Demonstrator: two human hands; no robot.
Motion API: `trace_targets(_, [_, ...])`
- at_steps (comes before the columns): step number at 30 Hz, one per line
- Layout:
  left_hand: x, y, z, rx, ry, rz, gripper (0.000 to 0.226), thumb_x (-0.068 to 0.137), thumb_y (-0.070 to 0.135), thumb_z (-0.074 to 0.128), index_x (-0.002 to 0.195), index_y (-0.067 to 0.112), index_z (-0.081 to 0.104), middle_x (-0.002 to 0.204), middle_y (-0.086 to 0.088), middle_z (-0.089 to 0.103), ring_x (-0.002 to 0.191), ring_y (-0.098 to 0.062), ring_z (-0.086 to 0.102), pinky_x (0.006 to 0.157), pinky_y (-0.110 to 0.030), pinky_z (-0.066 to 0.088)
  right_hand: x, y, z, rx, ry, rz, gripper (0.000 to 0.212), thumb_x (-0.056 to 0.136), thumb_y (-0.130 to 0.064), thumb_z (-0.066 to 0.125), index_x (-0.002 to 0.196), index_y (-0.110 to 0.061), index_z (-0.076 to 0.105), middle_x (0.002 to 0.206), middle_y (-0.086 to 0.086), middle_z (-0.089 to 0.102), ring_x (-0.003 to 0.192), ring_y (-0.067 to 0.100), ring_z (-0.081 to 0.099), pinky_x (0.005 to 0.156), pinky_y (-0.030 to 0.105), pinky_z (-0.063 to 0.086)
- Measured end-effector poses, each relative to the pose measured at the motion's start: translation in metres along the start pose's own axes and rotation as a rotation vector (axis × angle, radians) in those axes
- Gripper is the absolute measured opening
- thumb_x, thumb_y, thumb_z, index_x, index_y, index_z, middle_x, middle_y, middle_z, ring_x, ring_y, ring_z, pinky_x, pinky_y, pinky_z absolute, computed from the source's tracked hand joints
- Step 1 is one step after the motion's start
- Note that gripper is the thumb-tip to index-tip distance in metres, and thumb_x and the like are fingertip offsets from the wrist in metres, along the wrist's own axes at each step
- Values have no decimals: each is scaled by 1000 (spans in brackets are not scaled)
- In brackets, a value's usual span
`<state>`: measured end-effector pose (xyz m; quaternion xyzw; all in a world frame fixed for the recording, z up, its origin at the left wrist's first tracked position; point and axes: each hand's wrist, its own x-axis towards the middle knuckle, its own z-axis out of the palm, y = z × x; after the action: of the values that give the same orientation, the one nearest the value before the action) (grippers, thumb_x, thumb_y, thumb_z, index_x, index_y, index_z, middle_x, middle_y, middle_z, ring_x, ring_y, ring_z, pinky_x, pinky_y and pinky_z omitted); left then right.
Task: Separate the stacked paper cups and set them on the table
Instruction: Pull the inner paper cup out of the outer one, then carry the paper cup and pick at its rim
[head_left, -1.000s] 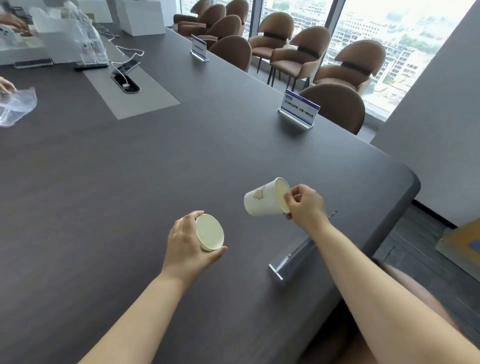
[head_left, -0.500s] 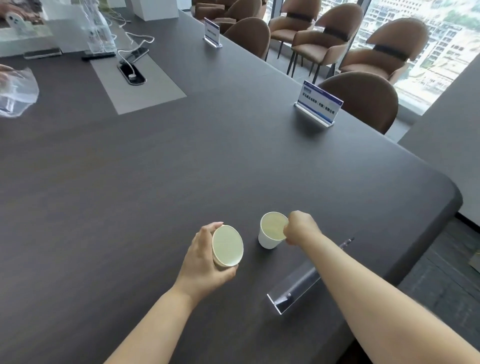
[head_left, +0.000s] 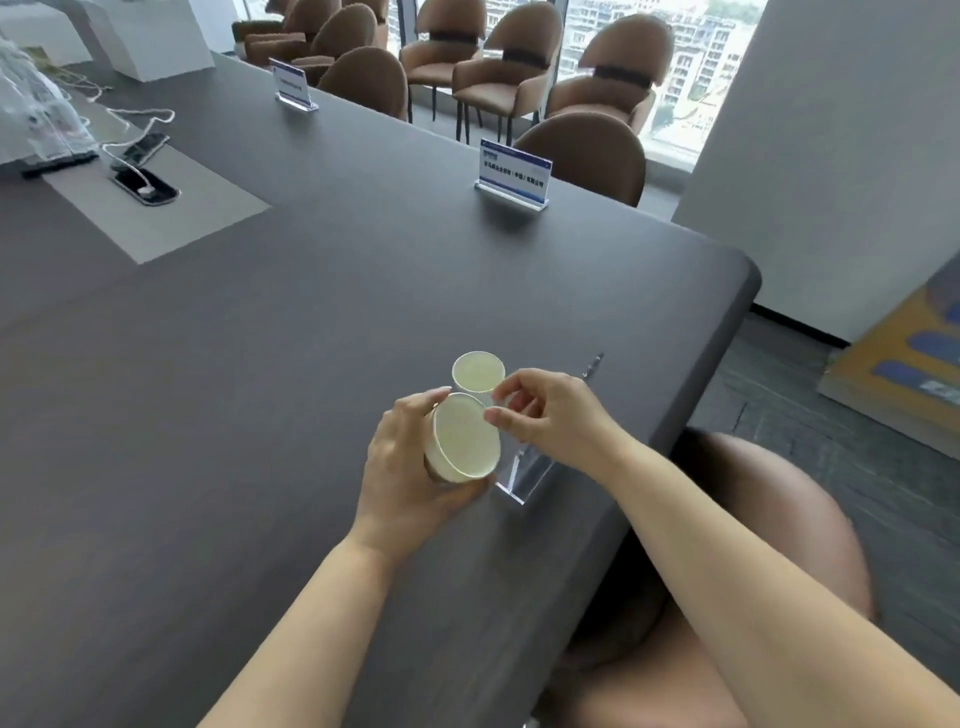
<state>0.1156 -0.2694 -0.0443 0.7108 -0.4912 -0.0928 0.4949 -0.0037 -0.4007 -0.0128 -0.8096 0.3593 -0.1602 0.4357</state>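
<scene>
two cups' worth of white paper show, maybe more. left to right: the left hand (head_left: 410, 467) wraps fingers and thumb around the side wall of the tilted stack of white paper cups (head_left: 462, 439), held off the dark grey wooden table (head_left: 260, 338) with its mouth turned up toward the camera, likely so the rim is easy to reach. how many cups are nested inside cannot be told; only one rim and a pale inside show, and the outer wall is mostly covered by the palm. just behind it, the single upright white paper cup (head_left: 478, 371) stands on the table, free of both hands, so one cup looks already separated and set down. the right hand (head_left: 550, 415) comes in from the right, thumb and forefinger nearly pinched at the stack's upper right rim, other fingers loosely curled; whether the tips touch the rim or sit just short is hard to tell, blurry there. judging by the pose, next is peeling off the top cup. under the right hand lies a clear acrylic sign holder (head_left: 519, 478), partly hidden by the wrist. further right the table edge drops to a brown rounded chair back (head_left: 769, 519), cut off by the forearm.
</scene>
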Motion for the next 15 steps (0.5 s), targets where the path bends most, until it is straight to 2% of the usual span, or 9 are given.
trace_targets(2, [-6, 22, 8, 20, -20, 76, 79, 47, 36, 84, 114, 29, 44, 110, 26, 44, 103, -4, 45, 86, -23, 39, -29, 4, -8, 25, 81, -17, 11, 75, -24, 72, 80, -16, 68, 64, -5, 59, 50, 0, 50, 57, 10, 43])
trace_targets(4, [-10, 47, 21, 13, -63, 141, 79, 47, 40, 82, 115, 28, 43, 110, 25, 44, 102, -7, 47, 84, -26, 40, -52, 10, -25, 57, 163, -24, 5, 76, -19, 70, 75, -16, 67, 61, -3, 60, 50, 3, 52, 56, 16, 46])
trace_targets(6, [-13, 75, 41, -6, -112, 188, 81, 46, 43, 82, 115, 31, 41, 110, 25, 44, 101, -4, 48, 80, -24, 40, -75, 18, -52, 45, 230, -21, 6, 78, -19, 67, 72, -19, 65, 58, -4, 60, 50, 5, 53, 55, 18, 46])
trace_targets(8, [-16, 97, 64, -29, -156, 227, 83, 45, 45, 81, 116, 32, 40, 113, 19, 45, 99, -2, 48, 79, -20, 40, -95, 29, -79, 50, 258, 1, 9, 78, -21, 67, 70, -21, 63, 56, -7, 60, 50, 6, 55, 57, 26, 52])
trace_targets(11, [-18, 129, 109, -64, -250, 277, 89, 44, 36, 87, 120, 29, 41, 114, 16, 44, 103, -1, 45, 84, -19, 38, -123, 56, -122, 49, 319, 54, 11, 76, -23, 68, 67, -24, 61, 53, -8, 61, 49, 6, 59, 61, 36, 57])
trace_targets(15, [-16, 171, 183, -58, -373, 333, 92, 49, 25, 85, 128, 19, 38, 118, 5, 47, 105, -3, 44, 85, -20, 36, -152, 109, -184, 39, 438, 121, 21, 75, -21, 68, 59, -30, 57, 46, -13, 58, 46, 4, 57, 57, 35, 55])
